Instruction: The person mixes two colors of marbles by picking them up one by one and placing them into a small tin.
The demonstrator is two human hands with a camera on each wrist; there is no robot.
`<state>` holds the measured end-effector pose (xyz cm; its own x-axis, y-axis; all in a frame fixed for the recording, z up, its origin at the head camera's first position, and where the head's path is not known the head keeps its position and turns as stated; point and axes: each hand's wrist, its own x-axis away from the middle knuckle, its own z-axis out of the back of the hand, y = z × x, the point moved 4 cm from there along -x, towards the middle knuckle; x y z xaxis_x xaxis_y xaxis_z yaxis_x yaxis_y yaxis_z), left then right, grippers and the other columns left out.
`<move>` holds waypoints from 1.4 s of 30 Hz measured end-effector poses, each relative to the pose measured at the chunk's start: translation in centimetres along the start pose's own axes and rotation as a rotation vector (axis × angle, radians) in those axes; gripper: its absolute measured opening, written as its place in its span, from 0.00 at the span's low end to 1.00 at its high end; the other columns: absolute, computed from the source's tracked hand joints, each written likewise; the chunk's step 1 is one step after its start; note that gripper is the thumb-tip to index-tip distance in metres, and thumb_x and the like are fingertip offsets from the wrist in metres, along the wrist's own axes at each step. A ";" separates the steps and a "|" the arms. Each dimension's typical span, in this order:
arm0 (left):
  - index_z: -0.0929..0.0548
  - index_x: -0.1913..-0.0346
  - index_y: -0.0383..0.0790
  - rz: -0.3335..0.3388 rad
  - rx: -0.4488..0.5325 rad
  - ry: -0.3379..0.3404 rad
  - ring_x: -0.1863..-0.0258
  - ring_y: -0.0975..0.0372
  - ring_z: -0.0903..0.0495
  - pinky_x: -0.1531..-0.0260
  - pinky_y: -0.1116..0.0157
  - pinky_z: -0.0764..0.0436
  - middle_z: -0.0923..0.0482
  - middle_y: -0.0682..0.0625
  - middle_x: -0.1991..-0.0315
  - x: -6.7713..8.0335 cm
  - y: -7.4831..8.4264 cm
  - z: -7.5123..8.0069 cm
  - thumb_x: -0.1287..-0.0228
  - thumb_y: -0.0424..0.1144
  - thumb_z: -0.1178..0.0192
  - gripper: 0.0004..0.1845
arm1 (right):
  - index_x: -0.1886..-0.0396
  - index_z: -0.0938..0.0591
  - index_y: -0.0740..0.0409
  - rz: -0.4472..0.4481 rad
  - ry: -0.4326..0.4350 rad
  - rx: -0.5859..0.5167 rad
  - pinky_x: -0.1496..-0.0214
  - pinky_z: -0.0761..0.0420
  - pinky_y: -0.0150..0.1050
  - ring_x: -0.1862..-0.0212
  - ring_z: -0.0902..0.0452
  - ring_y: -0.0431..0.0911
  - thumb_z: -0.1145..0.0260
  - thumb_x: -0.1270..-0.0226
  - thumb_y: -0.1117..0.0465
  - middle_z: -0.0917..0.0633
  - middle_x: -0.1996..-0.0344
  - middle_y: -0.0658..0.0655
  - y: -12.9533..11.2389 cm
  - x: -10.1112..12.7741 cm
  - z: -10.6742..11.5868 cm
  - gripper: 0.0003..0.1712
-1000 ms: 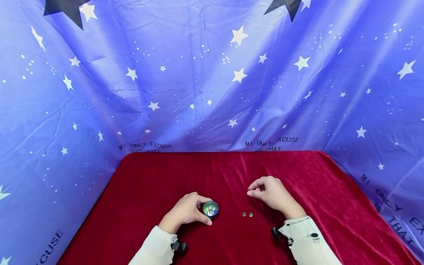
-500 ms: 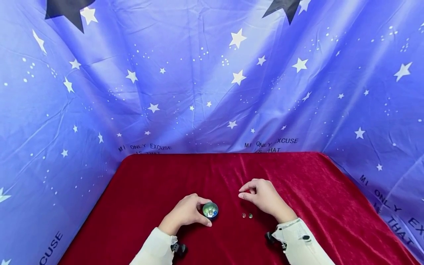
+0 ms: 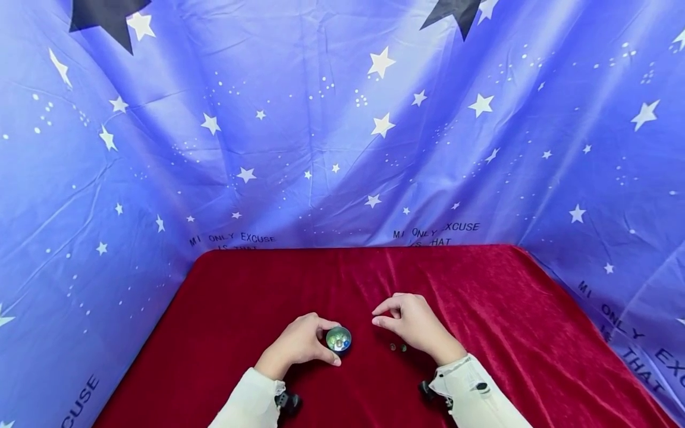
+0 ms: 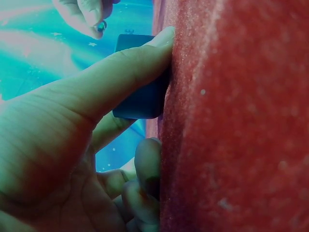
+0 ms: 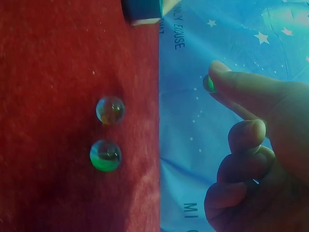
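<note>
A small round metal cup [image 3: 339,339] with several glass marbles in it stands on the red velvet cloth [image 3: 267,285]. My left hand [image 3: 327,343] grips the cup, thumb on its near side [image 4: 140,92] and fingers round the far side. My right hand [image 3: 376,321] hovers just right of the cup and pinches a small green marble [image 5: 209,83] between thumb and forefinger, the other fingers curled. Two loose marbles [image 3: 398,347] lie on the cloth under the right hand, one clear [image 5: 110,109] and one green [image 5: 105,155].
A blue star-print sheet [image 3: 342,137] hangs behind and on both sides of the table. The red cloth reaches the back edge [image 3: 364,248]. Black wrist-camera mounts [image 3: 288,402] sit at both white sleeves.
My right hand has moved left and a little nearer, toward the cup, still pinching the marble. The left hand and cup have stayed put, and the two loose marbles have not moved.
</note>
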<state>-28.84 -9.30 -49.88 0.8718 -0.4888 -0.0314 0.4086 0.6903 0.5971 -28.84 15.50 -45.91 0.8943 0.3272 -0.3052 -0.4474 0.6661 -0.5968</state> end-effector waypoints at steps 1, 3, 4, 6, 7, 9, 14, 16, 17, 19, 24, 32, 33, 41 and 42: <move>0.09 0.50 0.59 -0.001 0.001 0.001 0.71 0.70 0.29 0.67 0.70 0.28 0.22 0.60 0.77 0.0 0.0 0.0 0.66 0.51 0.12 0.31 | 0.64 0.06 0.46 -0.003 -0.004 -0.002 0.70 0.26 0.32 0.80 0.35 0.34 0.18 0.44 0.56 0.30 0.85 0.41 -0.1 0.0 -0.1 0.07; 0.09 0.50 0.59 -0.002 0.006 0.002 0.70 0.70 0.28 0.66 0.69 0.28 0.21 0.59 0.76 0.0 0.0 0.0 0.65 0.51 0.12 0.31 | 0.64 0.06 0.46 -0.002 -0.011 -0.003 0.70 0.26 0.32 0.80 0.35 0.34 0.19 0.43 0.55 0.30 0.84 0.41 -0.2 0.1 -0.4 0.07; 0.09 0.50 0.59 -0.001 0.009 0.002 0.69 0.69 0.28 0.66 0.69 0.27 0.21 0.60 0.76 0.1 0.0 0.0 0.65 0.51 0.12 0.31 | 0.63 0.07 0.47 0.000 -0.016 -0.009 0.71 0.26 0.32 0.80 0.35 0.34 0.19 0.42 0.55 0.30 0.84 0.41 -0.3 0.1 -0.5 0.07; 0.09 0.50 0.59 0.002 0.013 0.002 0.68 0.69 0.27 0.66 0.69 0.27 0.20 0.59 0.75 0.1 0.0 0.0 0.66 0.51 0.12 0.31 | 0.63 0.07 0.47 0.009 -0.025 -0.017 0.71 0.26 0.32 0.80 0.34 0.34 0.19 0.42 0.56 0.29 0.84 0.41 -0.5 0.1 -0.8 0.07; 0.09 0.50 0.59 0.004 0.012 0.002 0.68 0.69 0.27 0.66 0.69 0.27 0.20 0.59 0.74 0.0 0.0 -0.1 0.66 0.51 0.12 0.32 | 0.63 0.07 0.47 0.014 -0.029 -0.022 0.71 0.26 0.32 0.80 0.34 0.34 0.19 0.42 0.56 0.29 0.84 0.41 -0.6 0.2 -0.9 0.07; 0.09 0.49 0.59 0.009 0.010 -0.002 0.69 0.69 0.28 0.66 0.69 0.27 0.20 0.58 0.74 0.0 -0.1 -0.1 0.66 0.52 0.12 0.32 | 0.64 0.06 0.47 0.022 -0.037 -0.034 0.71 0.25 0.32 0.80 0.33 0.34 0.19 0.42 0.56 0.28 0.83 0.41 -0.7 0.3 -1.1 0.07; 0.09 0.50 0.60 0.006 0.013 -0.005 0.68 0.69 0.27 0.65 0.69 0.27 0.20 0.59 0.74 -0.1 -0.1 -0.1 0.65 0.52 0.13 0.31 | 0.63 0.06 0.47 0.044 -0.040 -0.045 0.73 0.26 0.31 0.79 0.32 0.34 0.19 0.42 0.56 0.27 0.82 0.40 -1.1 0.3 -1.7 0.07; 0.09 0.50 0.61 0.005 0.008 -0.003 0.68 0.69 0.28 0.65 0.69 0.27 0.21 0.59 0.74 -0.1 -0.1 0.0 0.65 0.52 0.13 0.31 | 0.63 0.06 0.46 0.056 -0.037 -0.046 0.74 0.27 0.31 0.79 0.31 0.34 0.19 0.43 0.56 0.26 0.82 0.39 -1.3 0.2 -2.0 0.07; 0.09 0.50 0.61 0.005 0.005 -0.001 0.68 0.70 0.28 0.66 0.69 0.27 0.22 0.59 0.74 -0.1 -0.1 0.1 0.66 0.52 0.13 0.31 | 0.63 0.06 0.46 0.060 -0.037 -0.047 0.74 0.27 0.31 0.79 0.32 0.33 0.19 0.43 0.55 0.25 0.81 0.39 -1.5 0.2 -2.1 0.08; 0.09 0.50 0.61 0.003 -0.001 -0.001 0.69 0.70 0.29 0.66 0.69 0.28 0.22 0.59 0.75 0.0 0.0 0.2 0.65 0.52 0.13 0.31 | 0.63 0.05 0.46 0.062 -0.037 -0.051 0.75 0.28 0.30 0.78 0.32 0.33 0.18 0.44 0.55 0.25 0.81 0.38 -1.6 0.2 -2.4 0.08; 0.09 0.51 0.61 -0.013 -0.002 -0.004 0.68 0.69 0.29 0.66 0.69 0.28 0.20 0.58 0.75 0.1 0.1 0.1 0.64 0.51 0.13 0.30 | 0.64 0.05 0.45 0.054 -0.039 -0.062 0.75 0.29 0.30 0.79 0.33 0.33 0.18 0.44 0.55 0.27 0.81 0.39 -1.9 0.3 -3.0 0.08; 0.09 0.51 0.62 -0.018 0.003 -0.005 0.68 0.70 0.29 0.67 0.69 0.29 0.21 0.60 0.76 0.1 0.1 0.0 0.65 0.51 0.12 0.30 | 0.64 0.05 0.43 0.065 -0.041 -0.077 0.76 0.29 0.29 0.79 0.32 0.32 0.18 0.44 0.55 0.26 0.82 0.38 -2.4 0.5 -3.6 0.07; 0.09 0.51 0.62 -0.016 0.003 -0.005 0.68 0.70 0.29 0.67 0.69 0.29 0.21 0.61 0.76 0.1 0.1 0.0 0.65 0.51 0.12 0.30 | 0.64 0.05 0.43 0.067 -0.044 -0.078 0.76 0.29 0.29 0.79 0.32 0.32 0.18 0.44 0.56 0.26 0.81 0.38 -2.4 0.6 -3.7 0.07; 0.09 0.52 0.63 -0.018 0.018 -0.008 0.68 0.69 0.28 0.67 0.69 0.28 0.20 0.62 0.75 0.0 0.0 -0.1 0.65 0.50 0.12 0.29 | 0.64 0.05 0.43 0.068 -0.046 -0.085 0.76 0.29 0.29 0.79 0.32 0.32 0.18 0.44 0.57 0.25 0.81 0.38 -2.6 0.7 -4.1 0.07; 0.09 0.52 0.63 -0.019 0.020 -0.009 0.69 0.70 0.27 0.67 0.69 0.28 0.20 0.62 0.75 0.0 0.0 -0.1 0.65 0.50 0.12 0.29 | 0.64 0.05 0.43 0.070 -0.044 -0.084 0.76 0.29 0.29 0.79 0.32 0.32 0.18 0.44 0.57 0.25 0.81 0.37 -2.6 0.7 -4.1 0.07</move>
<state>-28.78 -9.24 -50.00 0.8614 -0.5066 -0.0362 0.4199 0.6701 0.6121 -27.05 11.21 -47.61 0.8593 0.4016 -0.3166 -0.5065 0.5826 -0.6356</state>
